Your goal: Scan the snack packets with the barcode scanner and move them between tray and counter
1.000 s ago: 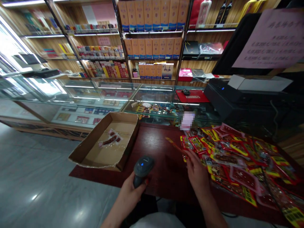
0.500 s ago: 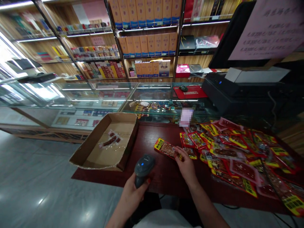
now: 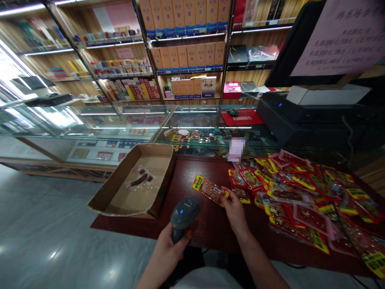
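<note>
My left hand (image 3: pixel 173 245) is wrapped round the handle of a dark grey barcode scanner (image 3: pixel 185 212), which shows a blue light on top. Its head points toward a red and yellow snack packet (image 3: pixel 210 190) with brown sticks visible inside. The thumb and fingers of my right hand (image 3: pixel 233 206) pinch that packet by its right end, over the dark red tabletop (image 3: pixel 204 224). To the right lies a heap of similar snack packets (image 3: pixel 291 192). At left stands a shallow cardboard box (image 3: pixel 120 200) with a few small clear packs (image 3: pixel 140 178) of brown food in it.
Behind the table runs a glass display counter (image 3: pixel 129 120) with a mouse (image 3: pixel 232 112) on a red mat (image 3: pixel 252 117). A monitor (image 3: pixel 288 48) with a paper sheet rises at right. A black cable (image 3: pixel 339 220) crosses the packet heap. Stocked shelves line the back wall.
My right fingers have closed from a looser touch into a pinch on the packet's right end, and the packet has shifted slightly left. The scanner has moved slightly right.
</note>
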{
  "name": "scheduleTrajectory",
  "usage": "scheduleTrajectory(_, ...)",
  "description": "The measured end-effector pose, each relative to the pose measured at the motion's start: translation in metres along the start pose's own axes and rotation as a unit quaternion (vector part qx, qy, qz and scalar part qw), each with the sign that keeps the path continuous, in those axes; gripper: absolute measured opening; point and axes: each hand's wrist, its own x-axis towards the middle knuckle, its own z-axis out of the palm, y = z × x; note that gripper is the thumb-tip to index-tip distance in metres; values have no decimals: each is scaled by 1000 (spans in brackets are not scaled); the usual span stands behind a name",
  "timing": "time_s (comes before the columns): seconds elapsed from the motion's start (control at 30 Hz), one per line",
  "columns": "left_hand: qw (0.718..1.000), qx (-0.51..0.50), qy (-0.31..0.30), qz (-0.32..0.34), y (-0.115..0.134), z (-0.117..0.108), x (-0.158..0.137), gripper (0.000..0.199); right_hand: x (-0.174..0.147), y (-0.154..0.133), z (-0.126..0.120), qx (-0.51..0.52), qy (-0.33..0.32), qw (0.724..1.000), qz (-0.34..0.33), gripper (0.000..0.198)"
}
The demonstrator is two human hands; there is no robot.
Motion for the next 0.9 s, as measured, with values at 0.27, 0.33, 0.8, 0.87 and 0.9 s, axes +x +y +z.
scheduleTrajectory(0.27,999,7,-43,11,4,-2,-9,37,-2,-2,1,8,6,1000,0,41)
scheduleTrajectory(0.33,999,8,-50,14,2,-1,-8,37,-2,-4,1,4,6,1000,0,41)
scheduleTrajectory(0.8,997,10,-68,21,6,-5,-11,33,-5,-16,4,-29,-2,999,-30,35)
scheduleTrajectory(0.87,997,7,-76,22,4,-6,-11,31,-6,-16,5,-27,-9,999,-35,35)
scheduleTrajectory(0.9,997,5,-78,20,4,-7,-11,30,-5,-15,5,-26,-13,999,-38,35)
